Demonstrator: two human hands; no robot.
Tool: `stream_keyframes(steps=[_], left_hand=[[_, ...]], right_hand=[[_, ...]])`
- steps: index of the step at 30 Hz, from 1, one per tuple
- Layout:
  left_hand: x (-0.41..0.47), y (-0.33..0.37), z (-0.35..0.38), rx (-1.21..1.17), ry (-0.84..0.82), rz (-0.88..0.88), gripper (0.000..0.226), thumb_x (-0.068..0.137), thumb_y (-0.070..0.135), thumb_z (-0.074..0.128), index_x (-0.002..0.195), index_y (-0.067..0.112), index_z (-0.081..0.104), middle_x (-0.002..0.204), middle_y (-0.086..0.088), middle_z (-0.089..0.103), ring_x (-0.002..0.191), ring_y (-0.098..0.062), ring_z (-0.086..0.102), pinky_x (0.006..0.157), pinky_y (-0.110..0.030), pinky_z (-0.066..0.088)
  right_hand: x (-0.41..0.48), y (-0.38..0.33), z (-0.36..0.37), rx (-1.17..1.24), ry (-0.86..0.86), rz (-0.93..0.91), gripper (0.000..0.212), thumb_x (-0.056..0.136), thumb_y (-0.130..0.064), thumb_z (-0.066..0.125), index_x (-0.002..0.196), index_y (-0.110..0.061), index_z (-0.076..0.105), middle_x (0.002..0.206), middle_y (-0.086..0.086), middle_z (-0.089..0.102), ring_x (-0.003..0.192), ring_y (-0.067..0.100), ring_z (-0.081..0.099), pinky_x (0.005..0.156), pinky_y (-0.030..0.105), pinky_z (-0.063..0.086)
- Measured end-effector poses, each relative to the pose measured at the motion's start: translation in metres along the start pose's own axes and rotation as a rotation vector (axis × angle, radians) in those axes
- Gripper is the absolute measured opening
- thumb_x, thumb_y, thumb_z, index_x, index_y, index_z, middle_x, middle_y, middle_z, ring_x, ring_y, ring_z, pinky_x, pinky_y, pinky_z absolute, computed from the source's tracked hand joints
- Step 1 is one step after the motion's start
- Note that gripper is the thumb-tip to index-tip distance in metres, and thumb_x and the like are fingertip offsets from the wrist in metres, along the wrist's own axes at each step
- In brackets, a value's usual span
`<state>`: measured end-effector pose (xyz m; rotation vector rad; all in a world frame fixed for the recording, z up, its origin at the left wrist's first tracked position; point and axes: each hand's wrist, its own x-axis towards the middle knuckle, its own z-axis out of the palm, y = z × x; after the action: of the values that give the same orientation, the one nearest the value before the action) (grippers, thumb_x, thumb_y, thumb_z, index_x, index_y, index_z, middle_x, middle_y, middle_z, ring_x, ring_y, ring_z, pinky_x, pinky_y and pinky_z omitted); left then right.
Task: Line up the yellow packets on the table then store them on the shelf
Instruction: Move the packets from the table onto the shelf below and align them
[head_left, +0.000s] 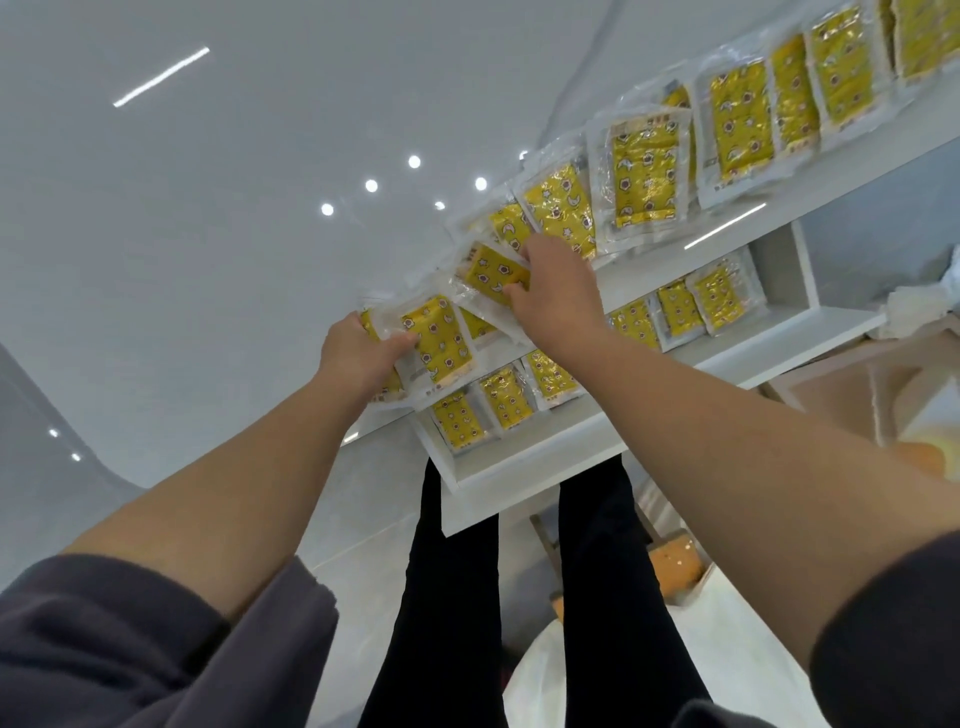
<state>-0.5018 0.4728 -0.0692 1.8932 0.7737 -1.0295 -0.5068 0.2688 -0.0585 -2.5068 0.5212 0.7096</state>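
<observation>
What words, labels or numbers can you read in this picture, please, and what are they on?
None is legible.
Held packet, in the left hand: print on its pale strip, too blurred.
Shelved packets along the top shelf: small dark marks at their edges, too small to read.

Both forearms (249, 467) stretch up to the shelf (727, 231) — left hand (358, 353) grips a packet stack (439, 338) at its end, right hand (553, 299) pinches a single packet (493, 275) farther along.

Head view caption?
Left hand grips a yellow packet, right hand a second packet, at the row's end on the white table.
</observation>
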Motion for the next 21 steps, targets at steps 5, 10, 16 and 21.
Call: stream_keyframes(steps=[5,10,16,21], left_hand=[[-0.019,-0.005,0.010,0.026,-0.035,0.032,0.029,0.082,0.025,0.075,0.107,0.017,0.063,0.099,0.001,0.068,0.090,-0.019,0.066,0.075,-0.033,0.054],[-0.025,-0.012,0.024,-0.127,0.030,-0.018,0.029,0.081,0.021,0.076,0.108,0.019,0.063,0.100,0.000,0.069,0.090,-0.020,0.067,0.078,-0.033,0.054],[-0.047,-0.022,0.036,-0.127,-0.138,-0.074,0.023,0.079,0.019,0.077,0.099,0.018,0.066,0.096,-0.002,0.072,0.086,-0.021,0.070,0.076,-0.035,0.057],[-0.062,-0.066,0.076,-0.064,-0.218,-0.156,0.016,0.080,0.009,0.075,0.091,0.018,0.068,0.095,-0.007,0.074,0.083,-0.023,0.070,0.075,-0.035,0.056]], right_hand=[[0.003,0.004,-0.004,0.027,0.026,-0.005,0.016,0.090,-0.019,0.063,0.103,-0.014,0.054,0.108,0.004,0.053,0.099,0.023,0.054,0.087,0.037,0.044],[0.018,0.006,-0.009,0.100,-0.066,-0.014,0.017,0.092,-0.020,0.061,0.093,-0.019,0.044,0.086,-0.005,0.051,0.081,0.018,0.050,0.068,0.032,0.041],[-0.004,0.045,-0.044,0.398,-0.259,-0.047,0.019,0.086,-0.021,0.069,0.090,-0.014,0.052,0.082,-0.004,0.052,0.072,0.010,0.050,0.063,0.025,0.042],[-0.038,0.133,-0.047,0.519,-0.623,0.099,0.025,0.086,-0.017,0.071,0.109,-0.015,0.059,0.105,0.006,0.068,0.096,0.023,0.067,0.086,0.043,0.056]])
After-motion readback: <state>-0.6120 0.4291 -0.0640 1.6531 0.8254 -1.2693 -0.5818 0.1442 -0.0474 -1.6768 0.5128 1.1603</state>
